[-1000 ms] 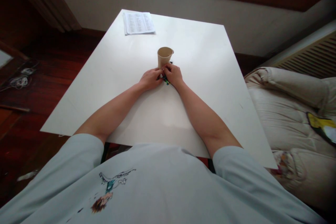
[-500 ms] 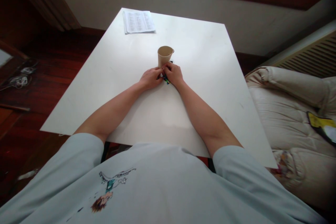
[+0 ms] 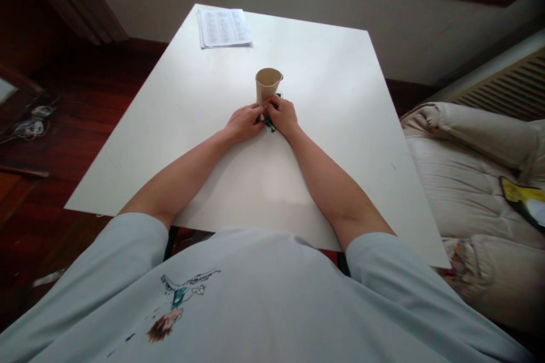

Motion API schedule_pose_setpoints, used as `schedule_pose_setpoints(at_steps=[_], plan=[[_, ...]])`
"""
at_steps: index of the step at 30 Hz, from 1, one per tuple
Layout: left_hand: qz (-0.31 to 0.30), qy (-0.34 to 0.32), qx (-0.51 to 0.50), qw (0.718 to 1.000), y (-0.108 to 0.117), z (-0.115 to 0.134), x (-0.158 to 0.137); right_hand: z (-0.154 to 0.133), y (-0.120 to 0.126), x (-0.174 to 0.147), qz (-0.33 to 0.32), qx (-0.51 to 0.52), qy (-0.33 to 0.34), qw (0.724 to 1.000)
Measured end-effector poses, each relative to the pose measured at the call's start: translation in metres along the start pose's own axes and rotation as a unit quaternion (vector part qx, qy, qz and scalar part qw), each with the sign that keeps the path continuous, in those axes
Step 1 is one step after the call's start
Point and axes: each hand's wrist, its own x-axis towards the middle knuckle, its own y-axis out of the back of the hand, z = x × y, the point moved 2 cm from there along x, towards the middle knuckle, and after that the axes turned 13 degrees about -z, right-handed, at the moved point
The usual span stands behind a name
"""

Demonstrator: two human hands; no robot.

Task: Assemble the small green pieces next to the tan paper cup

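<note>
A tan paper cup [image 3: 267,86] stands upright on the white table [image 3: 264,193], its mouth facing up. Right in front of it, my left hand [image 3: 246,122] and my right hand [image 3: 281,115] meet with their fingertips together. Both have curled fingers. Between and below them shows a cluster of small dark, green and blue pieces [image 3: 271,124], too small to name. A little dark item [image 3: 279,95] peeks out behind my right hand, beside the cup. What the fingertips pinch is hidden.
Printed sheets of paper [image 3: 225,28] lie at the table's far left corner. A beige cushioned seat [image 3: 464,181] is close along the right side, with a yellow and black item [image 3: 522,195] on it. Bundled white cables [image 3: 32,125] rest on the floor at left.
The view has tipped slightly, so the table and cup appear a little higher. My hands stay together before the cup, with only slight finger movement.
</note>
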Motion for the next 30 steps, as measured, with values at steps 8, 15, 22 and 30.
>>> schedule_pose_setpoints(at_steps=[8,15,22,30], plan=[[-0.009,0.003,-0.016,1.000,0.0011,0.0021,-0.0010,-0.0033,0.0010,-0.0005,-0.003,0.002,-0.003,1.000],[-0.005,0.002,-0.014,1.000,-0.0004,-0.0007,0.0002,-0.0036,0.0011,-0.0011,-0.003,0.001,-0.014,1.000],[-0.006,0.006,-0.004,1.000,-0.0021,-0.0016,0.0002,-0.0017,0.0003,-0.0007,-0.002,-0.003,-0.036,0.999],[-0.006,0.003,0.005,1.000,-0.0014,-0.0027,0.0007,-0.0024,0.0010,-0.0014,-0.002,0.000,-0.036,0.999]])
